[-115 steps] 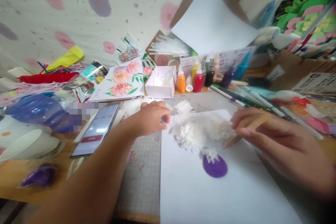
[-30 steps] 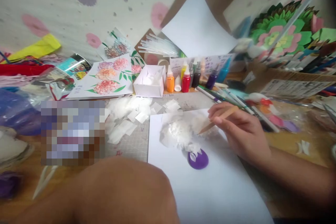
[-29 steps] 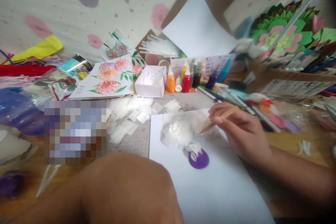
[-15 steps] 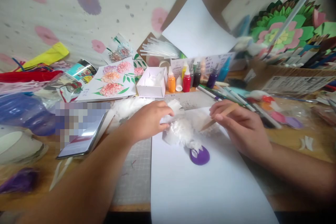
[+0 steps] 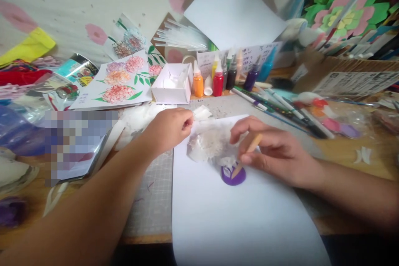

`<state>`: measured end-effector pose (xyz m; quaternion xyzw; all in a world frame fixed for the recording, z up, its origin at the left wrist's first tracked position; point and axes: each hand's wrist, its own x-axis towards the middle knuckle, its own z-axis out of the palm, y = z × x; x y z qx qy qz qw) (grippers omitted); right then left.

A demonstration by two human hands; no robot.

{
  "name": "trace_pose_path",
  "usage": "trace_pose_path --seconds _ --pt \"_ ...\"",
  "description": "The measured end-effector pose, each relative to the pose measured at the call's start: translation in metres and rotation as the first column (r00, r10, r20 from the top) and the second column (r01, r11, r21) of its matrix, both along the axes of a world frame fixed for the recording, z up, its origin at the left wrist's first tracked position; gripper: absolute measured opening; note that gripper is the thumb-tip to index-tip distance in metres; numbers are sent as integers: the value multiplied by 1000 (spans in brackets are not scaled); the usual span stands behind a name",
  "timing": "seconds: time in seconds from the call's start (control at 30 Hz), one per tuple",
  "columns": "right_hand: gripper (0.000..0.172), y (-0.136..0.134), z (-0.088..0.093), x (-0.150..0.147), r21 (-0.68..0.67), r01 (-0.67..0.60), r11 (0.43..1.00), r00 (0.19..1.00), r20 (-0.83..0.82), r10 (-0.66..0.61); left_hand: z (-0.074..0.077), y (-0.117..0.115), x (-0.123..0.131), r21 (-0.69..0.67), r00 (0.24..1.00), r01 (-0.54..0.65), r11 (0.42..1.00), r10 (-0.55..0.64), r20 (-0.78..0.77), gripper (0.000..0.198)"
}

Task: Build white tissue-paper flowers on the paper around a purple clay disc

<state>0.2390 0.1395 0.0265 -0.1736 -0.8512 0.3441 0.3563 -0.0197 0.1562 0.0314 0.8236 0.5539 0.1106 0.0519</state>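
Note:
My right hand [image 5: 274, 149] grips a pale wooden stick [image 5: 253, 144] between thumb and fingers. The stick's tip rests at a flat purple disc [image 5: 233, 179], which has small white petal-like pieces [image 5: 228, 162] on its upper part. Just above the disc lies a ruffled white flower-like piece [image 5: 204, 146] on the sheet of white paper [image 5: 218, 220]. My left hand [image 5: 170, 129] is closed at the paper's upper left edge, its fingers curled inward; whatever they hold, if anything, is hidden. Close to its knuckles sits a white folded scrap [image 5: 202, 112].
Beyond the hands stand a white box [image 5: 173, 85] and several paint bottles [image 5: 218, 81]. Pens [image 5: 280, 106] lie at right, before a cardboard box [image 5: 349, 75] of tools. At left are a phone [image 5: 90, 149] and flower pictures [image 5: 120, 79]. A grey cutting mat [image 5: 152, 203] is under the paper.
The stick has moved down from above the white ruffled piece to the purple disc. My left hand has curled its fingers and drawn away from the white pieces. The view has shifted slightly.

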Motion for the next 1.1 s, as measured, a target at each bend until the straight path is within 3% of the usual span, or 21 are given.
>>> trace_pose_path --seconds 0.13,0.2,0.27,0.37,0.5,0.7,0.87,0.93,1.1 --pt "9 1 -4 -2 41 34 999 999 13 -34 18 -12 5 30 985 -99 995 93 142 7" --pt "11 2 -6 -3 44 84 995 996 -2 -84 25 -20 10 57 977 -60 997 47 210 6" --pt "11 3 -7 -3 53 123 991 992 -4 -123 29 -29 16 80 963 81 993 -99 252 5" --pt "9 4 -8 -3 78 151 985 989 0 -151 26 -41 27 52 895 347 937 -347 281 8" --pt "11 5 -9 -4 94 151 984 989 -21 -150 17 -49 39 -23 827 509 861 -481 291 14" --pt "12 6 -8 -2 45 186 982 982 -47 -184 9 -49 43 -60 830 549 834 -534 162 14" --pt "13 0 -3 2 -70 285 956 930 -222 -293 8 -48 44 -50 831 554 831 -549 85 16" --pt "13 -3 2 3 -31 251 967 937 -244 -251 8 -48 44 -49 832 554 831 -551 68 16" --pt "10 -7 9 4 199 64 978 997 -53 -55 4 -48 43 -7 839 543 840 -542 48 13"
